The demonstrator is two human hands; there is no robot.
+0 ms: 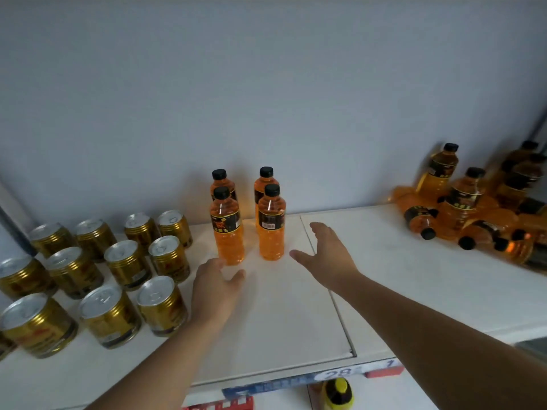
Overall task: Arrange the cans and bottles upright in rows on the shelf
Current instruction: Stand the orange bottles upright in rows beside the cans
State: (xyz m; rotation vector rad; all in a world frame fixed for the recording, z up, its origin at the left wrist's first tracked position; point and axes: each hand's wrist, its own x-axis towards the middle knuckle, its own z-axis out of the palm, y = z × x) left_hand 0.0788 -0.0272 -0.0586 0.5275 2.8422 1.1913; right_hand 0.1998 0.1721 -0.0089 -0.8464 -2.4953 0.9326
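1. On the left side of the white shelf [281,321], the gold cans [118,261] stand up in neat rows.
2. Next comes the left hand [216,288]. Its fingers are loose and hold nothing. It is just beside the bottom of the front left bottle [228,229]; I cannot tell if it touches.
3. Four orange bottles [271,229] with black caps stand up in the middle, two in front and two behind.
4. The right hand [328,253] is spread wide over the shelf, just right of them, holding nothing.
5. Far to the right is a pile of bottles [461,214], some lying down, some leaning.
6. I think the bottle rows are only begun. The next move needs a reach to the pile, a good grip on one bottle, and a spot in line with the four.
7. The shelf is flat and white, with a price strip [340,372] along the front and a pale grey wall [266,84] behind.
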